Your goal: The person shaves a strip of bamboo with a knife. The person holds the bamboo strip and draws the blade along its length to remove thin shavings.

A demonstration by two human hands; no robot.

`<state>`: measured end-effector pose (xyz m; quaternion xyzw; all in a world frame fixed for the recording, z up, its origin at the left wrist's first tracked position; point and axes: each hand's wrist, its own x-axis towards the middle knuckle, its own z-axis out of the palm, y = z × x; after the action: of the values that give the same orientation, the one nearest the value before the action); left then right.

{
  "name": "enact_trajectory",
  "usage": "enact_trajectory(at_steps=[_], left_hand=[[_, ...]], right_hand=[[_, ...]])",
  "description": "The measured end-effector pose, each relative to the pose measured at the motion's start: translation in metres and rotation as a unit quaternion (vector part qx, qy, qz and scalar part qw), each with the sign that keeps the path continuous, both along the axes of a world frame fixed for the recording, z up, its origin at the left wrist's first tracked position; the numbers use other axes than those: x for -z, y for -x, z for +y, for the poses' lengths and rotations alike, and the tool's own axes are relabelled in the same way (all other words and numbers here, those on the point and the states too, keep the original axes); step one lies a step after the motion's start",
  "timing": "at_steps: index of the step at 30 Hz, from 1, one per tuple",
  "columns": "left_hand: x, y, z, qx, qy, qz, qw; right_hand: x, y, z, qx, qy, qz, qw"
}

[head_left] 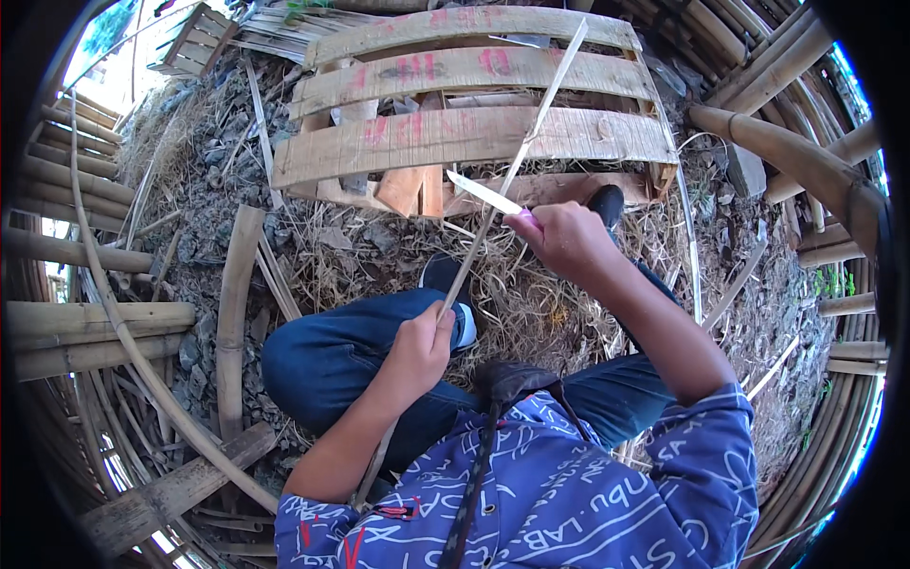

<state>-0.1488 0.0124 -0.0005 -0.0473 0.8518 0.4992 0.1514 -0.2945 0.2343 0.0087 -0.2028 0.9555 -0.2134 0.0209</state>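
A long thin bamboo strip (474,245) slants from beside my left thigh up across the wooden pallet (455,138) in front of me. My left hand (423,346) is closed around its lower part, above my left knee. In my right hand (567,237) is a knife (485,192), gripped by a pinkish handle that the fingers mostly cover. Its pale blade points up and left and crosses the strip, close to it or touching; I cannot tell which. The strip's upper end lies over the pallet's slats.
Thin pale shavings (540,308) cover the ground around my feet. Stacked bamboo poles (85,327) stand at the left, with thick poles (796,156) at the right. A split bamboo piece (237,313) lies left of my knee, and a wooden crate (194,40) sits far left.
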Motion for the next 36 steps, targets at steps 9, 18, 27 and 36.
enact_trajectory(at_steps=[9, 18, 27, 36], left_hand=[[-0.002, 0.004, -0.003, -0.002, -0.030, 0.003, 1.000], [0.009, 0.002, -0.010, 0.001, -0.105, -0.098, 0.990], [-0.001, 0.008, -0.020, -0.032, -0.276, -0.297, 0.914], [0.003, 0.004, -0.014, -0.032, -0.234, -0.288, 0.928]], right_hand=[[-0.004, 0.038, 0.019, 0.075, -0.140, 0.062, 0.985], [0.004, 0.032, 0.021, 0.185, -0.021, 0.107, 0.977], [0.010, 0.010, 0.014, 0.161, 0.065, 0.000, 0.985], [0.023, -0.039, -0.022, 0.049, 0.121, -0.075, 0.989]])
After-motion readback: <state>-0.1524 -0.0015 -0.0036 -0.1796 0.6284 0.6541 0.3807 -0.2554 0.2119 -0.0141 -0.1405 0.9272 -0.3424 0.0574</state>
